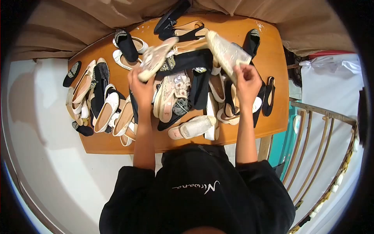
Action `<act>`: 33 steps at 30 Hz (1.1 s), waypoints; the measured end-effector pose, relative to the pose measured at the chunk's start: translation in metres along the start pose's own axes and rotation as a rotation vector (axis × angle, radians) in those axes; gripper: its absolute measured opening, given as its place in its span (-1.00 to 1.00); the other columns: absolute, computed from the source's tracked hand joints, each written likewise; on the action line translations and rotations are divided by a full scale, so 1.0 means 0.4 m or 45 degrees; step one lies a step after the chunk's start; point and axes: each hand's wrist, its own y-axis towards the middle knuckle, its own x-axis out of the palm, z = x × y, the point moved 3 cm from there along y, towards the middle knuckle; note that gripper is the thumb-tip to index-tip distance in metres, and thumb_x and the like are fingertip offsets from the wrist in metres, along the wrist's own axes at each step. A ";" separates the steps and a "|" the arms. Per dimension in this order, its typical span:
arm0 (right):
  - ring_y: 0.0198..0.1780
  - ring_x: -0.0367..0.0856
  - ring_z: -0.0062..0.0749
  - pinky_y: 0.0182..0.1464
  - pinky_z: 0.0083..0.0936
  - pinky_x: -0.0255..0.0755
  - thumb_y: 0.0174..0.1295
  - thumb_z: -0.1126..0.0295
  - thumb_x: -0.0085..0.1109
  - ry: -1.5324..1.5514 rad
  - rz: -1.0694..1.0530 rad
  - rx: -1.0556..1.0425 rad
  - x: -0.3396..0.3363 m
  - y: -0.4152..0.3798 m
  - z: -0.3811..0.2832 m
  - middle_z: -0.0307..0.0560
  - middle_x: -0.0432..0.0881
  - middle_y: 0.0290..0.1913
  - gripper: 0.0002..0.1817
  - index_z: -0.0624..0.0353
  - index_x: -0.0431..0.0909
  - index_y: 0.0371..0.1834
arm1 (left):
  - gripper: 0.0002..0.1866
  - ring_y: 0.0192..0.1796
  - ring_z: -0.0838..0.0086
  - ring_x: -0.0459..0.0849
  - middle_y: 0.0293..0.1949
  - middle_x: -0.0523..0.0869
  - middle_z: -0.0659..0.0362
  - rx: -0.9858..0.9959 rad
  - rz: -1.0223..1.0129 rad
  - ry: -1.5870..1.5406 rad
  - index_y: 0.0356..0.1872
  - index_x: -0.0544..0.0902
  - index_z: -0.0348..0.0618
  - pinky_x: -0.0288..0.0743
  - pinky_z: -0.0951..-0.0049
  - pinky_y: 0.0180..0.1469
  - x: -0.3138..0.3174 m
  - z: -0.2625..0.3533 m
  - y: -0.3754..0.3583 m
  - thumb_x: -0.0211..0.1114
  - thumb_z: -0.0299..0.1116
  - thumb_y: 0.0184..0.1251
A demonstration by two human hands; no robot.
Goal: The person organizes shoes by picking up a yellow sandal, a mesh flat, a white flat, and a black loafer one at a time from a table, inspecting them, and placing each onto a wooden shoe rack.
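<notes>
Head view: hands [141, 86] [248, 84] hold pale slender shoes [159, 58] [227, 52], one sheer.

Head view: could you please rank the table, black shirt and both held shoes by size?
1. Table
2. Black shirt
3. Shoe in left hand, shoe in right hand: too alike to rank

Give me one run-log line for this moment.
left hand: holds pale shoe, blurred | right hand: holds second pale shoe | both shoes: above table | below: black shoes, white shoes, some overlapping
</notes>
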 end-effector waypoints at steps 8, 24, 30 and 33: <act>-0.31 0.54 -0.77 -0.25 -0.75 0.42 0.36 0.61 0.34 0.743 -0.181 0.416 -0.018 -0.367 -0.011 -0.24 0.66 -0.24 -0.79 0.28 0.56 -0.01 | -0.54 0.39 0.13 0.50 0.37 0.41 -0.06 -0.052 -0.045 -0.161 0.20 0.58 -0.18 0.47 0.13 0.36 -0.178 0.042 -0.280 0.51 -0.43 0.30; -0.15 0.78 0.15 0.00 -0.17 0.62 0.30 0.21 0.38 -0.781 -1.340 0.139 0.001 -0.554 0.188 0.29 0.79 -0.22 -0.64 0.38 0.74 -0.17 | -0.45 0.18 0.36 0.74 0.20 0.72 0.02 -0.974 -0.687 -1.267 0.45 0.44 -0.28 0.62 0.35 0.22 -0.113 -0.064 -0.492 0.33 -0.52 0.49; 0.00 0.76 -0.20 0.12 -0.35 0.63 0.35 0.11 0.45 -0.166 -1.320 0.801 -0.008 -0.615 0.350 0.06 0.79 -0.06 -0.55 0.30 0.72 0.07 | -0.44 0.30 0.34 0.66 0.32 0.64 -0.02 -1.064 -0.667 -1.435 0.51 0.37 -0.33 0.52 0.36 0.34 -0.093 -0.093 -0.525 0.26 -0.42 0.58; 0.12 0.68 -0.27 0.16 -0.43 0.64 0.41 0.14 0.42 0.263 -1.073 1.260 0.011 -0.650 0.380 0.01 0.66 0.16 -0.44 0.27 0.53 0.30 | -0.39 0.38 0.30 0.60 0.40 0.56 -0.06 -1.095 -0.715 -1.434 0.57 0.27 -0.36 0.47 0.35 0.40 -0.092 -0.102 -0.525 0.20 -0.41 0.62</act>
